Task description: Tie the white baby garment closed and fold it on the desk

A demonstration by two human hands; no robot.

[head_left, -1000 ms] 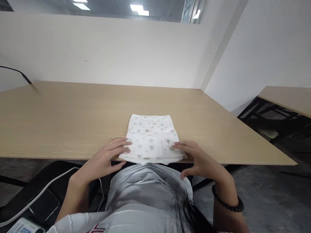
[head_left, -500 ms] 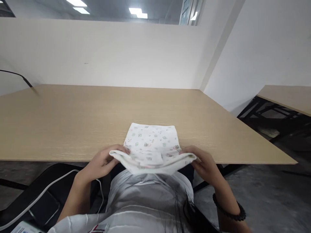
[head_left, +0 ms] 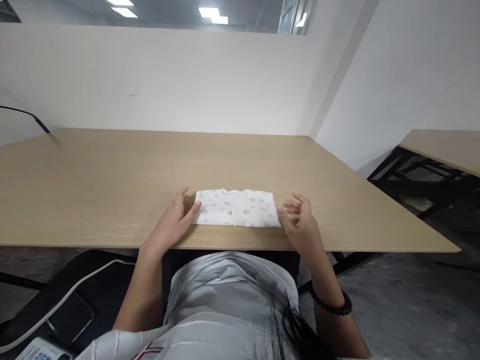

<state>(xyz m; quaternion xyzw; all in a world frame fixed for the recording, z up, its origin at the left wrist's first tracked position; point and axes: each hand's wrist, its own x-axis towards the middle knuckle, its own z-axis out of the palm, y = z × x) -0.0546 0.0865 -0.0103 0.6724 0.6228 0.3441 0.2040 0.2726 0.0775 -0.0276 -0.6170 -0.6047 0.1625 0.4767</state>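
A white printed cloth (head_left: 237, 208), likely a garment, lies folded into a flat wide strip on the wooden table near its front edge. Small pale animal-like figures dot its surface. At its left end is my left hand (head_left: 175, 218), fingers apart, the thumb resting on the cloth's edge. My right hand (head_left: 301, 223) stands at the other end with fingers spread and slightly curled, its thumb at the cloth's right edge. Neither hand grips the fabric.
The wooden table (head_left: 142, 170) meets a white wall (head_left: 187, 80) at the back. A thin black cable (head_left: 33, 117) rises at the far left. Below the front edge, a white cord (head_left: 67, 295) crosses a black seat (head_left: 97, 280). Another table (head_left: 446, 150) stands to the right.
The near part of the cloth, held up by both hands before, is now folded forward onto the rest. My hands have let go, moved away from my body and opened beside it.
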